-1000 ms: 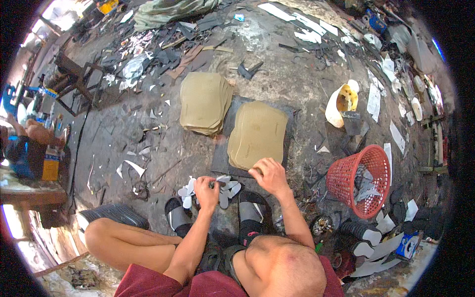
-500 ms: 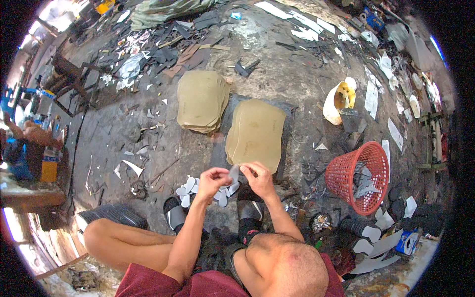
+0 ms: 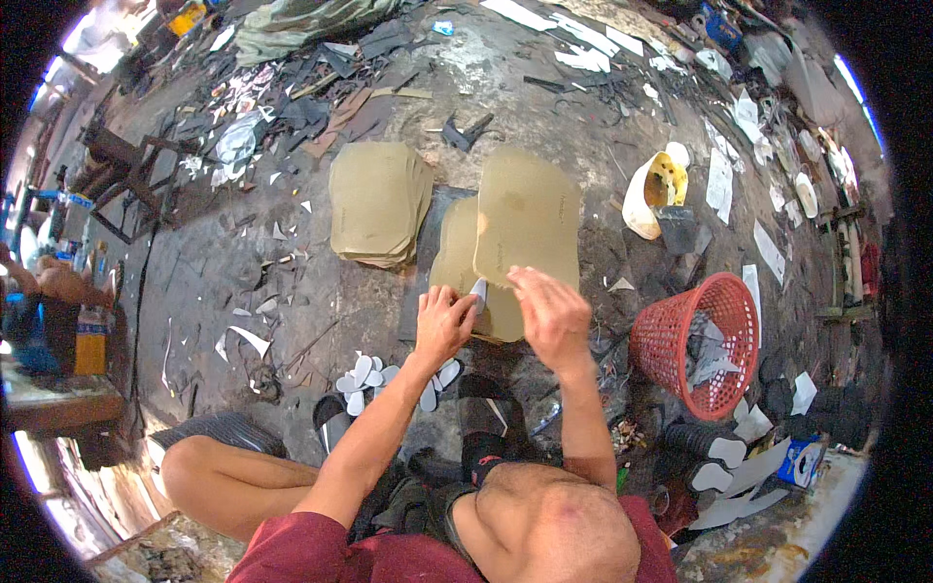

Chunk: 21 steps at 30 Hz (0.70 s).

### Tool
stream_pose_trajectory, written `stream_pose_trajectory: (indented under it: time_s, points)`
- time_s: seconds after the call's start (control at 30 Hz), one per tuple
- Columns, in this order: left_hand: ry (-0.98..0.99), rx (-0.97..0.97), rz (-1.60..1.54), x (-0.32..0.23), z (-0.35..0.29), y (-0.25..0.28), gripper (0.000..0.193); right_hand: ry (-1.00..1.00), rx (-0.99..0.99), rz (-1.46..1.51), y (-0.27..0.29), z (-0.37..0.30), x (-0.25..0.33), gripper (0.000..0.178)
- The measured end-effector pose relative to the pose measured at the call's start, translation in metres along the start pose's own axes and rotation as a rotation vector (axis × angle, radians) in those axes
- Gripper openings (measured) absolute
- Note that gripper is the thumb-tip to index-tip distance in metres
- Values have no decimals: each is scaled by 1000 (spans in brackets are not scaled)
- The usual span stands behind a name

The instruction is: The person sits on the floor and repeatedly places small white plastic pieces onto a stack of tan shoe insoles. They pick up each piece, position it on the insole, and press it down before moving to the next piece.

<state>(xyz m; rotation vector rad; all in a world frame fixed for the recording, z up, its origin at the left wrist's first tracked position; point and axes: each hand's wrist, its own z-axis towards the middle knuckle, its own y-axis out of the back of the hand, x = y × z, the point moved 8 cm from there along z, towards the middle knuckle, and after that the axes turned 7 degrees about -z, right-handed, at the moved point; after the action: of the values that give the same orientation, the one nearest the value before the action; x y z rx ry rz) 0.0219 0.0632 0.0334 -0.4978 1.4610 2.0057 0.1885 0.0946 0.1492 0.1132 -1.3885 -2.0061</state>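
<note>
Top tan sheet [image 3: 530, 209] now shifted, baring stack [image 3: 455, 248]; your left hand [image 3: 444, 323] pinches grey tab [image 3: 479, 290]; can't tell if right hand [image 3: 556, 319] grips.

Sheet stacks [image 3: 379, 206] lie left of the basket [image 3: 663, 340].

Wearing a maroon top [image 3: 292, 546], ending in a loose sleeve above the bare left forearm [image 3: 374, 437]. Also wearing dark charcoal shorts [image 3: 423, 507], baring both rounded knees [image 3: 569, 510]. Sporting dark open footwear, showing a thin white stripe across the greyish strap of the right sandal [image 3: 483, 413]. Wearing a black right sock [image 3: 477, 449] with a small pinkish-red mark [image 3: 486, 467]. Showing bare fingers [image 3: 537, 289].
</note>
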Motion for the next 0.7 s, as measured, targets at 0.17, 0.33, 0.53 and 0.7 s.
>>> stream_pose_trajectory:
  time_s: [0.17, 0.33, 0.53, 0.7]
  points:
    - [-89, 130, 80, 10, -9, -4, 22, -38, 147, 24, -71, -46, 16, 28]
    - [-117, 140, 9, 14, -7, -4, 26, -31, 52, 33, -75, -43, 12, 23]
    - [-39, 68, 17, 8, -10, -4, 32, -277, 63, 104, -60, -32, -13, 18]
    - [-86, 91, 59, 9, -11, -5, 28, -155, 286, 13, -89, -39, 3, 32]
